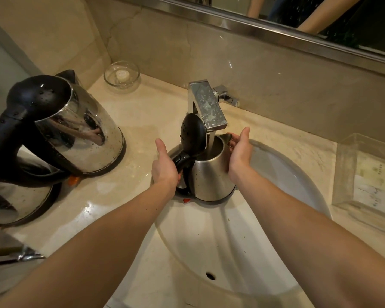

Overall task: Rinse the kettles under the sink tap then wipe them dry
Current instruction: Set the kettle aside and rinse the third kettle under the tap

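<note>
Kettle [211, 174] with lid [192, 135] open under tap [207, 105], left hand [165, 166] gripping its handle [182, 162], right hand [239, 154] cupping its side

We are looking down at a bathroom vanity: a white oval ceramic basin [231, 241] is sitting sunk in a polished beige marble counter [142, 112] under a square chrome tap [207, 103]. A metal-framed wall mirror [320, 10] is running above, and a round clear glass dish [110, 82] is holding a small white soap [122, 74].
</note>
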Available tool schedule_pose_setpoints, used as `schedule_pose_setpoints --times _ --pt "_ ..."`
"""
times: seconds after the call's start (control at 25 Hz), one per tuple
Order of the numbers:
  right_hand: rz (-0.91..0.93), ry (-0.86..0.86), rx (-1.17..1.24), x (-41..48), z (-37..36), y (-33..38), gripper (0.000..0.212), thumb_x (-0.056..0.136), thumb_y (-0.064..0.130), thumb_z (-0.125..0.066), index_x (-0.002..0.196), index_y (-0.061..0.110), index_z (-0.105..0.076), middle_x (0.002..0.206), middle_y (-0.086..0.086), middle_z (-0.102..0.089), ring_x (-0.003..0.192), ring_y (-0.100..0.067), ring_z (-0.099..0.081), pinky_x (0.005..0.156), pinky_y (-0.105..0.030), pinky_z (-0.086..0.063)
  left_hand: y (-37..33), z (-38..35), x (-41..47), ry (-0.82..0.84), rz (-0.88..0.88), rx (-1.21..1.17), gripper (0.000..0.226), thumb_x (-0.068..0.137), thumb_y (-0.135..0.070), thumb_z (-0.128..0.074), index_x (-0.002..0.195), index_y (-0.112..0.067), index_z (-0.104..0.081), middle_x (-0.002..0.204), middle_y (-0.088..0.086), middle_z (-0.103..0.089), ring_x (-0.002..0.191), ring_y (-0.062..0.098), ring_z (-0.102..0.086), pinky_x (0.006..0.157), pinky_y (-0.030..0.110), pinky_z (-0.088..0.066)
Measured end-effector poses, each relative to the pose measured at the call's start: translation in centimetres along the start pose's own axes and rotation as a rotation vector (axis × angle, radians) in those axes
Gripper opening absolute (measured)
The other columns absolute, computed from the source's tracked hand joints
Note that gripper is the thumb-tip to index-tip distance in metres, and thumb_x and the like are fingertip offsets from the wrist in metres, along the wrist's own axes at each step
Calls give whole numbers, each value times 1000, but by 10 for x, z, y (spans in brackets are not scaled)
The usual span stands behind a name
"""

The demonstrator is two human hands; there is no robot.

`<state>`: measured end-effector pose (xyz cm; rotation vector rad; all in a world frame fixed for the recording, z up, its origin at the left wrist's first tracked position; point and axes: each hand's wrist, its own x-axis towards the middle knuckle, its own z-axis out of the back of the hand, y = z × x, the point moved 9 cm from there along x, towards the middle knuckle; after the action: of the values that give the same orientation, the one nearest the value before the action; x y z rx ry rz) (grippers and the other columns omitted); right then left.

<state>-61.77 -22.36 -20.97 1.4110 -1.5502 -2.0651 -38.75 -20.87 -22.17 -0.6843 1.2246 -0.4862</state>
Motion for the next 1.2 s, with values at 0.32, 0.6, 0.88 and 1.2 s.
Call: schedule_pose_setpoints --times 0.32,0.6,0.88,1.2 --pt "20 -40 1 8 -2 -6 57 100 62 -28 96 21 -68 110 -4 -71 108 -22 -62 103 -39 -44 2 0 4 -34 -18 4 105 83 -90 -10 129 -11 -60 76 4 -56 60 18 -52 57 31 -41" --pt "42 -74 15 9 3 -7 52 103 55 -28 83 24 -65 92 4 -68 90 -12 -59 89 -33 -39 3 5 -5 -158 -30 -65 87 95 -78 -15 133 -12 -57 91 10 -60 69 19 -54 59 31 -42" --pt "45 -75 -25 10 1 -6 56 101 58 -26 86 24 -68 98 1 -69 98 -18 -61 94 -37 -43 -1 6 -1 -175 -42 -20 88 82 -88 -11 106 -18 -59 94 11 -66 84 29 -62 98 51 -54" --pt "44 -86 -40 10 1 -7 54 101 58 -26 83 26 -66 97 0 -70 96 -18 -62 94 -38 -45 -2 6 -5 -158 -31 -11 99 81 -89 -11 120 -14 -62 117 19 -69 109 38 -67 99 53 -53"
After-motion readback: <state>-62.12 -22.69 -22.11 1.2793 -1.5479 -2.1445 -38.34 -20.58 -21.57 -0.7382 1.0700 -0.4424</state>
